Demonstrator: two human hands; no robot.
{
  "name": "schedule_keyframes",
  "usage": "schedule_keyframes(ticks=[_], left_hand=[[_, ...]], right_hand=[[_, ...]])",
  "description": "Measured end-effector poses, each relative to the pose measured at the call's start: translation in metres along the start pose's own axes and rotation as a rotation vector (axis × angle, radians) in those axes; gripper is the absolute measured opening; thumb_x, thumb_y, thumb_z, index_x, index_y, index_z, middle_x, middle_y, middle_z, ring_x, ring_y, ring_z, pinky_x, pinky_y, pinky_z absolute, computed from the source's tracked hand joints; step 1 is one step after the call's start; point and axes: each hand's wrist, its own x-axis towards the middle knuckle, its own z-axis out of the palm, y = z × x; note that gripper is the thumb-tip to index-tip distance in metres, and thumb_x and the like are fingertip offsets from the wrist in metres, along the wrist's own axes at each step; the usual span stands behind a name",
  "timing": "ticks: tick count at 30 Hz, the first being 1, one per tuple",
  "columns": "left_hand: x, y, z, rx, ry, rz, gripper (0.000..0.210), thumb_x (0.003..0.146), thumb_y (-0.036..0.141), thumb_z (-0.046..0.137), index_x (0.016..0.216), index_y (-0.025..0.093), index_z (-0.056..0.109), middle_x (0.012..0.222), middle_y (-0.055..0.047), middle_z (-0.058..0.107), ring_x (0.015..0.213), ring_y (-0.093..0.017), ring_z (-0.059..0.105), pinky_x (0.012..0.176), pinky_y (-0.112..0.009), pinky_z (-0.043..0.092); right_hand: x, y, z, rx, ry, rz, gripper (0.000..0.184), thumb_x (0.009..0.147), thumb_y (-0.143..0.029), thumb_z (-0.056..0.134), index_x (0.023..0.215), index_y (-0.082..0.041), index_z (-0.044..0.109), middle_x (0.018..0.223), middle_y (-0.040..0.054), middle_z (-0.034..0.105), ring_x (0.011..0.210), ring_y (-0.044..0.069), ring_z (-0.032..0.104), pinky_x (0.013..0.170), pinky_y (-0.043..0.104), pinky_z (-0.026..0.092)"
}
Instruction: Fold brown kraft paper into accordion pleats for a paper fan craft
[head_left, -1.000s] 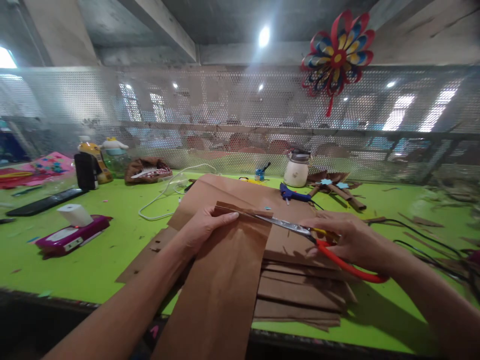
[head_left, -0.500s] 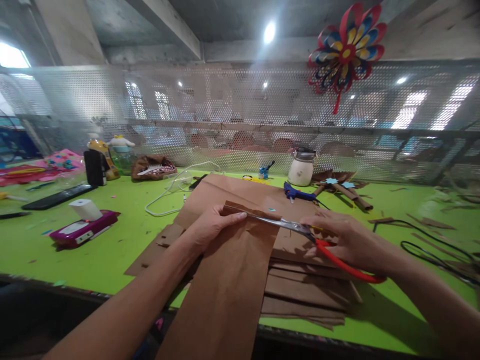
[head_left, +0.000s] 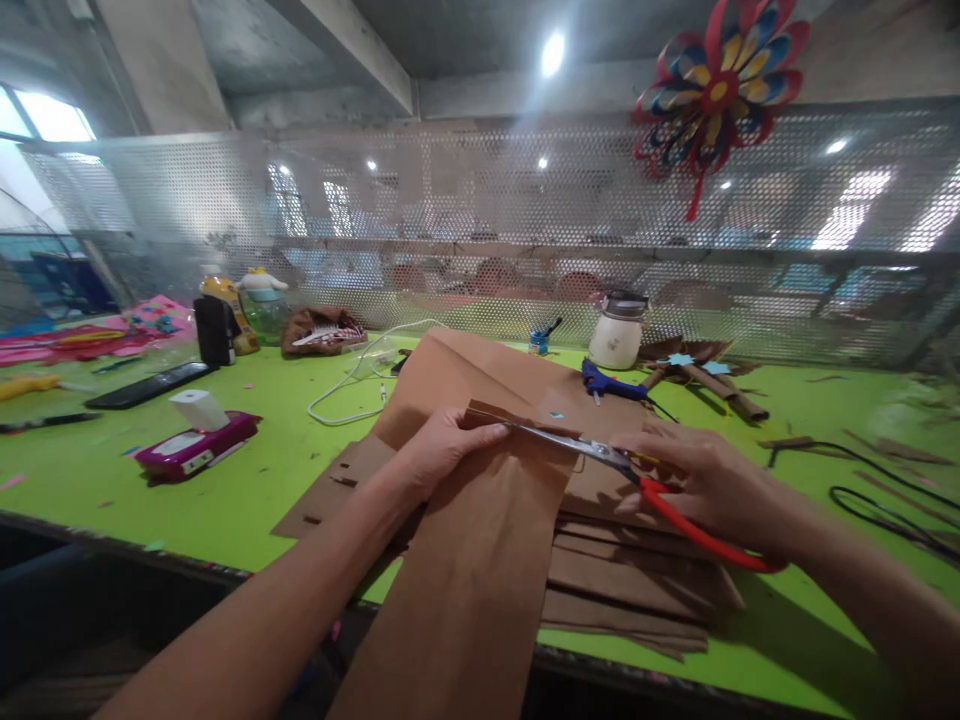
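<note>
My left hand (head_left: 442, 447) pinches the upper edge of a long sheet of brown paper (head_left: 469, 580), its thumb lying on top. The sheet hangs down over the table's front edge. Red-handled scissors (head_left: 600, 452) are in my right hand (head_left: 690, 480), whose fingers are wrapped about the handles. Their blades lie along the top of the sheet and reach nearly to my left thumb, with a narrow brown strip standing above them. Beneath is a stack of brown paper and cardboard (head_left: 622, 585).
On the green table (head_left: 247, 515) a blue glue gun (head_left: 611, 382) lies behind the scissors. A purple power strip (head_left: 199, 447) and a phone (head_left: 150, 386) are at left. A white jar (head_left: 616, 335) stands at the back, with brown paper rolls (head_left: 739, 395) and a black cable (head_left: 877, 495) at right.
The whole view has shifted, so everything sits further right in the picture. Hands, scissors and brown sheet keep nearly the same positions relative to each other.
</note>
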Motion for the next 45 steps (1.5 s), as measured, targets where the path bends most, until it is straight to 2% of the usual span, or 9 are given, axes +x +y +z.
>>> schedule_keyframes(ticks=[6, 11, 15, 20, 24, 33, 38, 45], left_hand=[[-0.001, 0.000, 0.001, -0.015, 0.015, -0.018, 0.030, 0.067, 0.030, 0.070, 0.091, 0.012, 0.069, 0.086, -0.009, 0.069, 0.070, -0.015, 0.061, 0.064, -0.024, 0.044], [0.000, 0.000, 0.000, 0.002, 0.024, -0.018, 0.029, 0.067, 0.030, 0.070, 0.089, 0.011, 0.069, 0.087, -0.009, 0.069, 0.073, -0.016, 0.061, 0.067, -0.025, 0.044], [-0.001, 0.001, 0.000, -0.013, -0.015, -0.026, 0.028, 0.069, 0.030, 0.069, 0.090, 0.011, 0.068, 0.086, -0.009, 0.069, 0.072, -0.016, 0.061, 0.067, -0.026, 0.044], [-0.002, 0.001, 0.003, -0.015, -0.036, -0.007, 0.024, 0.070, 0.029, 0.068, 0.087, 0.012, 0.068, 0.086, -0.008, 0.069, 0.073, -0.015, 0.060, 0.068, -0.025, 0.043], [-0.001, 0.000, 0.005, -0.009, -0.036, 0.007, 0.021, 0.070, 0.027, 0.069, 0.085, 0.013, 0.069, 0.081, -0.005, 0.068, 0.070, -0.012, 0.058, 0.065, -0.022, 0.041], [0.000, -0.002, 0.008, 0.029, -0.003, 0.035, 0.023, 0.065, 0.027, 0.072, 0.083, 0.013, 0.070, 0.079, -0.003, 0.068, 0.068, -0.010, 0.057, 0.063, -0.020, 0.039], [0.001, -0.002, 0.004, -0.041, -0.007, -0.002, 0.023, 0.067, 0.028, 0.071, 0.083, 0.011, 0.070, 0.082, -0.007, 0.069, 0.070, -0.012, 0.059, 0.065, -0.021, 0.041], [0.001, -0.001, -0.002, -0.090, -0.003, -0.036, 0.026, 0.068, 0.029, 0.070, 0.087, 0.011, 0.069, 0.086, -0.010, 0.070, 0.072, -0.015, 0.062, 0.067, -0.025, 0.044]], right_hand=[[0.000, 0.002, 0.001, -0.016, 0.029, -0.030, 0.043, 0.075, -0.046, 0.059, 0.113, -0.029, 0.058, 0.071, 0.0011, 0.053, 0.061, 0.014, 0.049, 0.055, 0.026, 0.041], [-0.001, 0.004, 0.004, -0.059, 0.057, -0.041, 0.044, 0.075, -0.045, 0.058, 0.116, -0.029, 0.056, 0.074, 0.0023, 0.054, 0.064, 0.015, 0.051, 0.056, 0.027, 0.041], [-0.001, 0.004, 0.003, -0.072, 0.075, -0.054, 0.042, 0.075, -0.046, 0.059, 0.113, -0.027, 0.059, 0.074, 0.0029, 0.054, 0.064, 0.015, 0.050, 0.056, 0.027, 0.041], [0.001, -0.001, 0.000, -0.033, 0.012, -0.010, 0.042, 0.074, -0.050, 0.058, 0.109, -0.026, 0.060, 0.078, 0.0039, 0.056, 0.069, 0.017, 0.052, 0.059, 0.028, 0.042], [0.002, -0.002, 0.002, -0.033, -0.012, 0.015, 0.039, 0.074, -0.052, 0.057, 0.098, -0.023, 0.062, 0.082, 0.0052, 0.056, 0.072, 0.018, 0.052, 0.064, 0.031, 0.044], [0.002, -0.002, 0.005, -0.084, -0.013, 0.022, 0.038, 0.075, -0.049, 0.056, 0.104, -0.024, 0.059, 0.088, 0.0058, 0.055, 0.077, 0.020, 0.053, 0.068, 0.033, 0.043], [0.000, 0.003, 0.000, -0.076, -0.008, 0.009, 0.041, 0.074, -0.047, 0.058, 0.110, -0.026, 0.056, 0.092, 0.0062, 0.055, 0.081, 0.022, 0.054, 0.071, 0.034, 0.044], [-0.001, 0.007, -0.006, -0.061, -0.018, 0.008, 0.039, 0.074, -0.046, 0.059, 0.108, -0.027, 0.057, 0.092, 0.0061, 0.056, 0.082, 0.021, 0.054, 0.070, 0.034, 0.045]])
